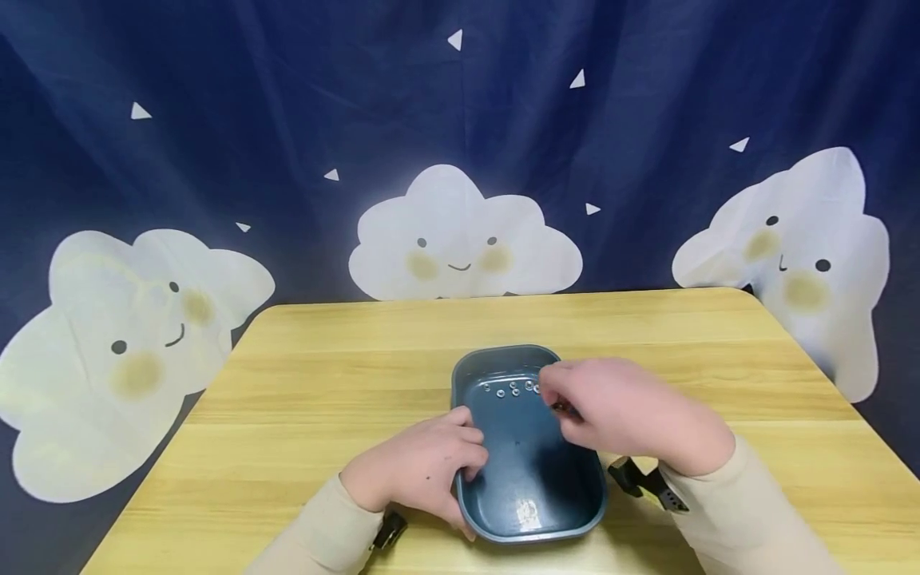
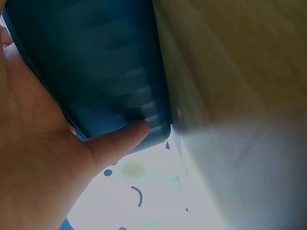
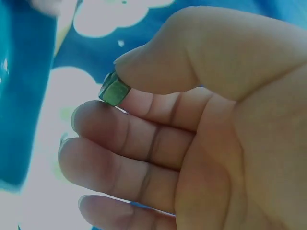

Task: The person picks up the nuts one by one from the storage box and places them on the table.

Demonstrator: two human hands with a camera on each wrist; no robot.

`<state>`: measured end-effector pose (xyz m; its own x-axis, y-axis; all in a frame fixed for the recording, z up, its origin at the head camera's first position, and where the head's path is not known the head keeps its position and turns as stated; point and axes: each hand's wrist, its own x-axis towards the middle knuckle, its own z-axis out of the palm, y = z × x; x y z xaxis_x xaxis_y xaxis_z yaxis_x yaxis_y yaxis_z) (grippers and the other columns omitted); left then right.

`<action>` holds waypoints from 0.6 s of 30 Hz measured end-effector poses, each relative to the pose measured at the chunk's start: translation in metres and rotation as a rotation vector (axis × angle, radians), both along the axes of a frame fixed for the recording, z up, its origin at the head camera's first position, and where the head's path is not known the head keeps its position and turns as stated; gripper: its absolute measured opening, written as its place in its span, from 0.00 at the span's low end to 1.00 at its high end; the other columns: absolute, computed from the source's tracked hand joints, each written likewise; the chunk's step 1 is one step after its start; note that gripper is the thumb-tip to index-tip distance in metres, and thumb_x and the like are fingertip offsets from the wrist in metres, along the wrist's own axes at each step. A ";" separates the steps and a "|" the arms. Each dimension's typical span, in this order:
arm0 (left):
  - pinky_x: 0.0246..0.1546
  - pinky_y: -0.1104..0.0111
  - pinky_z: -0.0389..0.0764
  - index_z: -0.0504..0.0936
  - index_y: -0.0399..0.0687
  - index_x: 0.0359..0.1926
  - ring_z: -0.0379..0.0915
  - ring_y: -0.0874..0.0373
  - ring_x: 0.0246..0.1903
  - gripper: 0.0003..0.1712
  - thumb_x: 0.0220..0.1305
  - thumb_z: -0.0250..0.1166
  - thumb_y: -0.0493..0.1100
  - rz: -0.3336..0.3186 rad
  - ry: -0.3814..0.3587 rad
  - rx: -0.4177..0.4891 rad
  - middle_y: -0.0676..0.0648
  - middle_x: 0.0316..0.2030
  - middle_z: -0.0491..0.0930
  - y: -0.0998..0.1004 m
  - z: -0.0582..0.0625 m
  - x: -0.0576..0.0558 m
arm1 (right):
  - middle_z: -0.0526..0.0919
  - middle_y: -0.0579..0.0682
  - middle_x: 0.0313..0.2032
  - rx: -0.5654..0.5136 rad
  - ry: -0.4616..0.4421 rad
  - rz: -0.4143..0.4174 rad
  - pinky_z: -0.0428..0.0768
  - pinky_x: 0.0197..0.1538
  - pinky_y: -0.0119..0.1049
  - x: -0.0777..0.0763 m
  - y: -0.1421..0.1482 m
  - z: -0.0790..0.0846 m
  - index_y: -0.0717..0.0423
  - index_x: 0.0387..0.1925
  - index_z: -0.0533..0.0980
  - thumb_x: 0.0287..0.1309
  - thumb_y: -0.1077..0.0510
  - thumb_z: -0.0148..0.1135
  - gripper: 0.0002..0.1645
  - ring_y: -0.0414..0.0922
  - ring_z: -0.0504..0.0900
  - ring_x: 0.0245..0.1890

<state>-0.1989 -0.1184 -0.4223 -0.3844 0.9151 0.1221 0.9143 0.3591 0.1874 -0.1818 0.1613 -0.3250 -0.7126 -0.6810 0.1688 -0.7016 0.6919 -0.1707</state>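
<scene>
Starting on the left: the left hand (image 1: pixel 434 467) has hold of the tray (image 1: pixel 517 479) at about 8 to 9 o'clock on its side, fingers bent over the edge and thumb against the outside wall, which the left wrist cam shows pretty clearly. The tray sits on the wooden table (image 1: pixel 287 383), long axis running almost 12 to 6, far end leaning a touch toward 11.

Inside, up at the far end, there's a loose row of small rings (image 1: pixel 515 392), spread from around 11 to 1 o'clock and going crosswise to the tray's long axis. From the left hand they're off toward 1 or 2 o'clock, across a bit of bare tray floor.

Over on the right, the right hand (image 1: pixel 611 403) comes in over the tray edge at roughly 2 o'clock. Thumb and index finger are nipped together on a little metal piece (image 3: pixel 115 91) with flat sides; the other fingers are loosely bent. The row lies straight to its 9 o'clock, with the nearest ring just beside the fingertips. So imo that's the relation that counts: right hand way closer to the row, left one out at the wall.
</scene>
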 end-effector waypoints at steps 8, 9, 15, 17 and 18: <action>0.38 0.76 0.60 0.68 0.60 0.23 0.54 0.63 0.35 0.35 0.33 0.79 0.74 -0.004 -0.001 0.008 0.65 0.26 0.61 -0.002 0.000 0.001 | 0.68 0.33 0.24 -0.014 0.001 -0.065 0.67 0.29 0.33 -0.004 0.023 0.012 0.40 0.26 0.68 0.50 0.65 0.61 0.15 0.33 0.66 0.23; 0.38 0.76 0.60 0.68 0.60 0.23 0.54 0.63 0.35 0.35 0.33 0.80 0.73 -0.003 0.000 0.010 0.65 0.26 0.61 -0.002 0.001 0.001 | 0.68 0.33 0.24 -0.015 -0.002 -0.068 0.67 0.29 0.33 -0.005 0.024 0.013 0.40 0.26 0.69 0.50 0.65 0.61 0.15 0.33 0.66 0.23; 0.37 0.76 0.61 0.68 0.60 0.23 0.55 0.63 0.35 0.35 0.32 0.80 0.73 -0.012 0.001 0.015 0.65 0.26 0.61 -0.001 0.001 0.000 | 0.68 0.34 0.23 -0.022 -0.066 -0.095 0.68 0.30 0.34 -0.004 0.036 0.018 0.41 0.29 0.70 0.53 0.65 0.61 0.14 0.33 0.66 0.23; 0.37 0.76 0.61 0.68 0.60 0.23 0.54 0.63 0.35 0.35 0.32 0.80 0.73 -0.010 -0.002 0.011 0.65 0.26 0.61 0.000 0.001 -0.001 | 0.68 0.34 0.23 -0.021 -0.082 -0.113 0.69 0.31 0.35 -0.006 0.041 0.018 0.41 0.29 0.71 0.54 0.65 0.62 0.13 0.33 0.67 0.23; 0.37 0.76 0.61 0.68 0.60 0.23 0.54 0.63 0.35 0.35 0.32 0.80 0.73 -0.009 -0.006 0.010 0.65 0.26 0.61 0.000 0.001 -0.002 | 0.68 0.34 0.23 -0.021 -0.086 -0.118 0.69 0.31 0.35 -0.008 0.044 0.018 0.42 0.30 0.71 0.54 0.65 0.62 0.13 0.34 0.67 0.23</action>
